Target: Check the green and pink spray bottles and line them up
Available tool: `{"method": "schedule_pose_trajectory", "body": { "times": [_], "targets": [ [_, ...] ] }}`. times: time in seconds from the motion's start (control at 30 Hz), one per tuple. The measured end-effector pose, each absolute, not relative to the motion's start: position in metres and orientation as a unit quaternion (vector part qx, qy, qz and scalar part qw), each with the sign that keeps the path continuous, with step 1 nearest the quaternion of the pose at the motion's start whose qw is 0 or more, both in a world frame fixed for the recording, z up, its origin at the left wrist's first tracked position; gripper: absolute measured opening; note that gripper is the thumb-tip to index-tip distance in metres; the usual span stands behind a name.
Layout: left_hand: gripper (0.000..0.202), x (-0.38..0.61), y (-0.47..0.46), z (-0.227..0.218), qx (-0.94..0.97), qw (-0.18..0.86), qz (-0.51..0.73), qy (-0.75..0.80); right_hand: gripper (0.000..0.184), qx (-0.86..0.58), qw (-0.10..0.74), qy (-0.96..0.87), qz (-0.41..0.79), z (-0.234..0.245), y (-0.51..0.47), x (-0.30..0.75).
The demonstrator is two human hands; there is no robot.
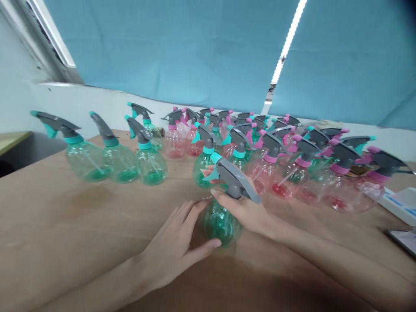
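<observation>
A clear green spray bottle (224, 223) with a grey head and turquoise nozzle stands on the table in front of me, its nozzle pointing to the upper left. My right hand (242, 210) is closed around its neck and shoulder, just under the grey trigger head; some fingers are hidden behind the bottle. Cupped against the lower left side of the same bottle is my left hand (182, 242), thumb at the front near the base and fingers by the shoulder. A little green liquid shows inside the bottle.
Three green spray bottles (120, 162) stand in a row at the left, with another behind them. Many pink and green spray bottles (303, 169) crowd the back and right of the wooden table (65, 234). A dark-edged flat device (403, 240) lies at the right edge.
</observation>
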State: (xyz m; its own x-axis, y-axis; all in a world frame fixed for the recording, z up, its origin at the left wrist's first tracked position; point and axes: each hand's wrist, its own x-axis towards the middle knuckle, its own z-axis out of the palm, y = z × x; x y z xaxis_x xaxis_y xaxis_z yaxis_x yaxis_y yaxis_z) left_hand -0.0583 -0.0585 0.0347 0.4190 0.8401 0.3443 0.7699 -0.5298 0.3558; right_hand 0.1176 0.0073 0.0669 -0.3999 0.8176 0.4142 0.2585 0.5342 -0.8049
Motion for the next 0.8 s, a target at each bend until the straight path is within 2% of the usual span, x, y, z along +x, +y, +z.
{"method": "schedule_pose_trajectory", "body": {
  "times": [0.27,0.4,0.5,0.63,0.7,0.8],
  "targets": [
    [0.067,-0.089,-0.065,0.03,0.786,-0.009,0.307,0.536,0.028,-0.285,0.465,-0.765,0.343,0.064,0.016,0.053],
    [0.062,-0.104,-0.055,0.024,0.771,-0.055,0.325,0.545,0.034,-0.282,0.458,-0.771,0.341,0.072,0.02,0.033],
    [0.06,-0.115,-0.045,0.025,0.768,-0.091,0.326,0.544,0.032,-0.256,0.389,-0.822,0.327,0.086,0.029,0.036],
    [0.061,-0.127,-0.03,0.034,0.772,-0.134,0.3,0.544,0.066,-0.264,0.269,-0.873,0.31,0.115,0.039,0.062],
    [0.064,-0.13,-0.022,0.039,0.767,-0.151,0.285,0.555,0.058,-0.308,0.244,-0.876,0.279,0.132,0.04,0.077],
    [0.067,-0.132,-0.011,0.044,0.758,-0.175,0.268,0.568,0.047,-0.342,0.251,-0.895,0.138,0.157,0.039,0.094]
  ]
}}
